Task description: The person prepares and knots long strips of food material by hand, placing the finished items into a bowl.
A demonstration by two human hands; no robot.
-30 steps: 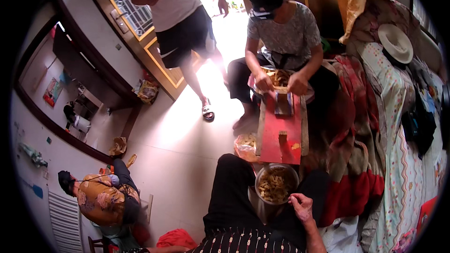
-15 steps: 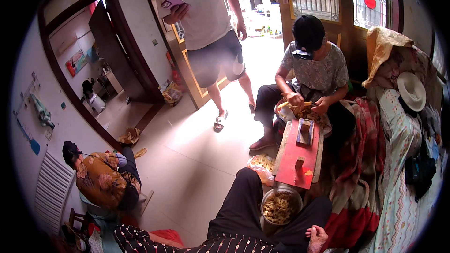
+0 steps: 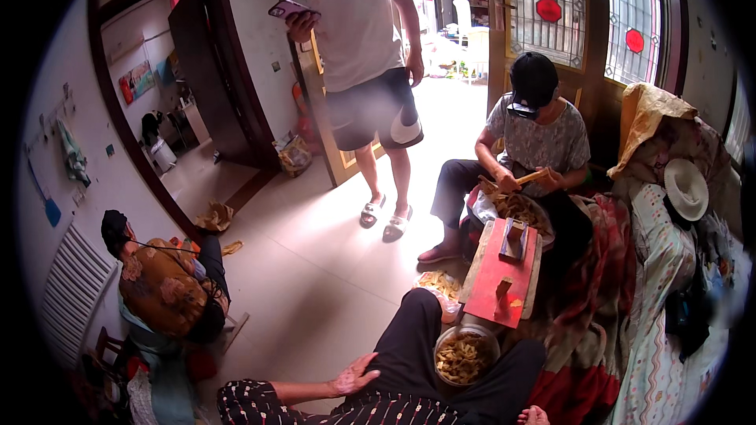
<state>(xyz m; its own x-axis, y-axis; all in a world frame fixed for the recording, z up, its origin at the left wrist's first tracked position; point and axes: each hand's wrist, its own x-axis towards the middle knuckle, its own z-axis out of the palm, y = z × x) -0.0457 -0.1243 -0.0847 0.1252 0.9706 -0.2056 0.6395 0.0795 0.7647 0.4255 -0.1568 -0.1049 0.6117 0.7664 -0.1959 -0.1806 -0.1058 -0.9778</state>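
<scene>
My left hand [image 3: 353, 375] lies flat on my left thigh with its fingers stretched out, holding nothing. At the lower edge, by my right thigh, my right hand [image 3: 534, 415] is partly cut off; its visible fingers are curled, and no object shows in them. Between my knees stands a round metal bowl [image 3: 496, 349] with yellow-brown dried strips [image 3: 463, 357] in it. Neither hand touches the bowl. Just beyond it is a narrow red-topped bench [image 3: 482, 295] bearing a wooden peg [image 3: 502, 289] and a block fixture [image 3: 515, 239].
Across the bench a seated person [image 3: 543, 122] holds a long yellowish piece over a basin of strips. A plastic bag [image 3: 449, 308] of pale strips sits left of the bench. Another person stands holding a phone [image 3: 293, 9]; a third sits at left. A red blanket [image 3: 587, 346] lies at right.
My left hand has come into view onto my left thigh. My right hand has slipped lower, partly out of the picture. The standing person's feet are now closer together.
</scene>
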